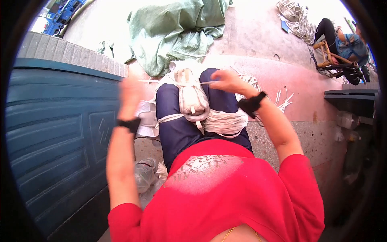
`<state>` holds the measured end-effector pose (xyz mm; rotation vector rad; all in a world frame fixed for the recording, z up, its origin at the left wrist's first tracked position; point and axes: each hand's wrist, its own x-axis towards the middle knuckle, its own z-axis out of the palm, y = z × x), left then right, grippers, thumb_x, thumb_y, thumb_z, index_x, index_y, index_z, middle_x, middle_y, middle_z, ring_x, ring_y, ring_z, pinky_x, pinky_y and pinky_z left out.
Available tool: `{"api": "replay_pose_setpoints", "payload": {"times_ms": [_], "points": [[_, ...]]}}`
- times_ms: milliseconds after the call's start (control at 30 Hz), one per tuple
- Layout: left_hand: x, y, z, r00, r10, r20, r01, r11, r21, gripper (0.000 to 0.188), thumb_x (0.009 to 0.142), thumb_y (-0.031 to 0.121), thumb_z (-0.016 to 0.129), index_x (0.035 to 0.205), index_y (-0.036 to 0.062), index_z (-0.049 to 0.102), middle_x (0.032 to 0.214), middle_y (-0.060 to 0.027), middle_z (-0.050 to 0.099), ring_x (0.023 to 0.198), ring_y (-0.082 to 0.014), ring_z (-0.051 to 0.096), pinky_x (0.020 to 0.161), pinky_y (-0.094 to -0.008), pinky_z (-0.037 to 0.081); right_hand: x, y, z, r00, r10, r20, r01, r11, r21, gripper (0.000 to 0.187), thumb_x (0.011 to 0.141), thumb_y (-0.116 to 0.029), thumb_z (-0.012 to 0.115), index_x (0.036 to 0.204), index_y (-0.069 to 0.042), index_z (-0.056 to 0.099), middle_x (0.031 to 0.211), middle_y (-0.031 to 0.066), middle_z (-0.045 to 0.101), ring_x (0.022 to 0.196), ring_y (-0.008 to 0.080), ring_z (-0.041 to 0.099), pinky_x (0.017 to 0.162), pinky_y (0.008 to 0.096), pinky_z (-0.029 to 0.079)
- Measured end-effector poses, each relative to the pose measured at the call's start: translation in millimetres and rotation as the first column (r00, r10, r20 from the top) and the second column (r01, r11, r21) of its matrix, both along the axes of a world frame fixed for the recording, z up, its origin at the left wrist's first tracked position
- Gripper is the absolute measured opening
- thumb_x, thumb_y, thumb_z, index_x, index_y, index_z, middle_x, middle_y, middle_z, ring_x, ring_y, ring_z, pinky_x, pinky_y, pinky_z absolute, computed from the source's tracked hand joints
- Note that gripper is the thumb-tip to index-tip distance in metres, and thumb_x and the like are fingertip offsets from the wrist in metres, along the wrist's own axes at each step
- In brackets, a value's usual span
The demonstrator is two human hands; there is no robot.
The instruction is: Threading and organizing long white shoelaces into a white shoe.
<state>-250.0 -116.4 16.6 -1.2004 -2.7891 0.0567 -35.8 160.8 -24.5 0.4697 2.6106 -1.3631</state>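
Note:
A white shoe (193, 101) is held between my knees, its heel end toward me. A white shoelace (192, 84) stretches nearly straight across it to both sides. My right hand (229, 82) pinches the lace at the right, above my right knee. Out to the left, beside the blue door, my left hand (131, 94) is closed at the lace's other end; motion smears its fingers. A thick bundle of white laces (226, 122) lies over my right thigh. More white shoes (147, 119) are beside my left leg, partly hidden.
A blue panelled door (56, 129) stands close at my left. Ahead, a green tarp (169, 32) covers something. Loose laces (283, 101) lie on the floor at right. Farther right, a person (350, 46) is by a wooden chair (331, 60). Clear plastic bags (144, 176) lie low at left.

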Motion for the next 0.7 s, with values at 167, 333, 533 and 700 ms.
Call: {"api": "replay_pose_setpoints", "payload": {"times_ms": [167, 333, 533, 700], "points": [[-56.8, -283.6, 150.9, 0.635, 0.664, -0.395, -0.658, 0.733, 0.173, 0.022, 0.078, 0.017, 0.048, 0.07, -0.0009, 0.059, 0.073, -0.0216, 0.059, 0.073, -0.039, 0.057, 0.063, -0.0459, 0.045, 103.4, 95.1, 40.5, 0.951, -0.231, 0.205, 0.279, 0.927, -0.251, 0.02, 0.074, -0.021, 0.065, 0.085, -0.005, 0.065, 0.063, -0.0032, 0.053, 0.053, 0.0034, 0.046, 0.045, 0.0189, 0.038], [10.2, -492.9, 271.8, 0.223, 0.757, -0.614, -0.87, 0.439, 0.226, 0.022, 0.074, 0.016, 0.052, 0.075, -0.0024, 0.064, 0.07, -0.0212, 0.062, 0.066, -0.0353, 0.061, 0.055, -0.0429, 0.047, 221.6, 180.7, 44.0, 0.611, -0.783, 0.119, 0.557, 0.318, -0.767, 0.008, 0.083, -0.017, 0.058, 0.083, -0.009, 0.056, 0.056, -0.0075, 0.037, 0.045, 0.0038, 0.033, 0.041, 0.0183, 0.03], [60.1, -548.0, 340.3, -0.04, 0.944, -0.327, -0.996, -0.013, 0.085, 0.043, 0.082, 0.05, 0.044, 0.111, 0.0202, 0.058, 0.108, -0.0033, 0.059, 0.095, -0.0241, 0.057, 0.075, -0.0327, 0.044, 372.8, 281.3, 93.1, 0.215, -0.894, 0.394, -0.308, -0.445, -0.841, 0.024, 0.087, -0.004, 0.042, 0.063, -0.008, 0.04, 0.052, -0.0028, 0.034, 0.043, 0.0086, 0.036, 0.044, 0.0217, 0.036], [22.8, -529.6, 359.8, 0.568, 0.337, -0.751, -0.794, -0.013, -0.607, 0.038, 0.085, 0.034, 0.045, 0.112, 0.0098, 0.056, 0.11, -0.01, 0.058, 0.099, -0.0245, 0.055, 0.083, -0.0331, 0.041, 387.3, 272.6, 176.4, 0.394, -0.787, -0.476, -0.315, 0.371, -0.874, 0.035, 0.088, 0.0, 0.028, 0.121, 0.01, 0.036, 0.127, 0.0204, 0.039, 0.121, 0.0302, 0.034, 0.105, 0.0424, 0.024]]}}
